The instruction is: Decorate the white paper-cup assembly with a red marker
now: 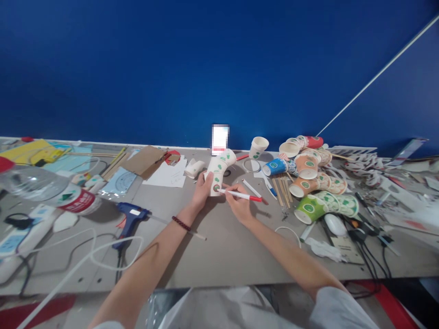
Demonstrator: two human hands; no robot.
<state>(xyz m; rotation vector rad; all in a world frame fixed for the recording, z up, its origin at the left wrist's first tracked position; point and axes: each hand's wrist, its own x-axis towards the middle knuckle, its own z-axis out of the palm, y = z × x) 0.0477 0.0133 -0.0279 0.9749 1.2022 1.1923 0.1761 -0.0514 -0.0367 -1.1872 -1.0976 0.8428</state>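
Near the middle of the table, my left hand [201,192] is closed round the left side of a curved chain of white paper cups [217,170] printed with green leaves. A dark round mark sits on the nearest cup. My right hand [239,206] grips a white marker pen [243,195] with a red end, pen-fashion. Its tip points left, at the cup's lower part beside the round mark; whether it touches I cannot tell. Just behind the cups stands a phone-like bright screen [220,137], its picture blurred out. A cut white cup [195,169] lies left of my left hand.
At left are a blue hot glue gun [132,218], a large plastic bottle [51,187], a power strip [25,237] and cardboard [146,161]. At right lie stacked coloured cups [310,210], wooden sticks [283,192], a white mouse [335,225] and cables. A white cup [259,147] stands near the blue wall.
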